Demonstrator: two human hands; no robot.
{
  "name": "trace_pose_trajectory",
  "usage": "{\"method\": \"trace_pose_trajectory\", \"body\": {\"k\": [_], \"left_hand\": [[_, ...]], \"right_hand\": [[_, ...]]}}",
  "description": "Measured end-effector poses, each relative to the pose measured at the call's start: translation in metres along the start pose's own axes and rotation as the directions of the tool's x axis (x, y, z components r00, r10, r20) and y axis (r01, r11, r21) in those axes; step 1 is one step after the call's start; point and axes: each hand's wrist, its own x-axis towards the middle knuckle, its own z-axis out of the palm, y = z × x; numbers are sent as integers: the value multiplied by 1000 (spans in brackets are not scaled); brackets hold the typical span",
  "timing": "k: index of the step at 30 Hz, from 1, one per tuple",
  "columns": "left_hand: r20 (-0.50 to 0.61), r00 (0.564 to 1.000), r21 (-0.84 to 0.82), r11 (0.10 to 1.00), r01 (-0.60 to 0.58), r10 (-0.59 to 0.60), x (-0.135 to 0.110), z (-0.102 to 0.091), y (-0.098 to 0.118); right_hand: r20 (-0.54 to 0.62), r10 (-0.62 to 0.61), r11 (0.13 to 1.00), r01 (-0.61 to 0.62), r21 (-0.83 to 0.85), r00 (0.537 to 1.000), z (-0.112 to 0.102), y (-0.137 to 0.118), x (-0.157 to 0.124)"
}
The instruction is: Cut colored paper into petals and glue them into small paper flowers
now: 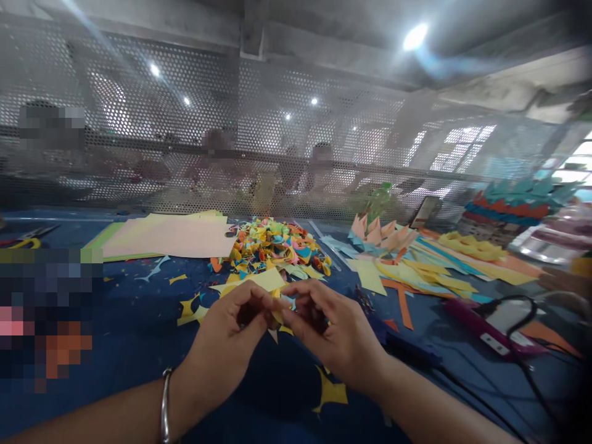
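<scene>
In front of me, my left hand [226,339] and my right hand [340,330] meet with closed fingertips on a small yellow paper piece [279,314]. The fingers partly cover it, so its full shape is hidden. Just beyond my hands lies a pale yellow paper strip [267,279], and behind it a heap of small multicoloured paper cutouts [277,243]. A yellow paper offcut with curved edges [332,392] rests on the dark blue tabletop [272,394], below my right hand. My left wrist wears a silver bangle [165,404].
Paper sheets [171,237] are stacked at left, near scissors [30,240]. Pink pointed paper crowns [382,236] and yellow strips [425,276] lie right. A dark corded tool [407,348] and a purple power strip [490,336] sit nearer. Perforated screen [185,148] stands behind; people show through.
</scene>
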Motion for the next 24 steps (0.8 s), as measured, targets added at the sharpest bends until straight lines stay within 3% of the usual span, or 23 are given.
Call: {"method": "trace_pose_trajectory", "body": {"k": [3, 7, 15, 20, 24], "left_hand": [[-7, 999, -84, 996, 44, -45, 4, -1, -2], [-11, 995, -131, 987, 95, -98, 7, -3, -3], [-6, 988, -242, 959, 147, -153, 7, -1, -3], [-30, 980, -238, 954, 185, -197, 7, -1, -5], [-36, 980, -267, 947, 179, -195, 7, -2, -6]], "right_hand": [[13, -12, 997, 13, -79, 1000, -11, 1, 0], [66, 44, 952, -22, -306, 997, -35, 7, -14], [-10, 123, 770, -102, -629, 992, -85, 70, -85], [44, 233, 768, -156, -621, 972, -83, 83, -86], [-22, 323, 749, -269, -605, 946, -75, 85, -80]]}}
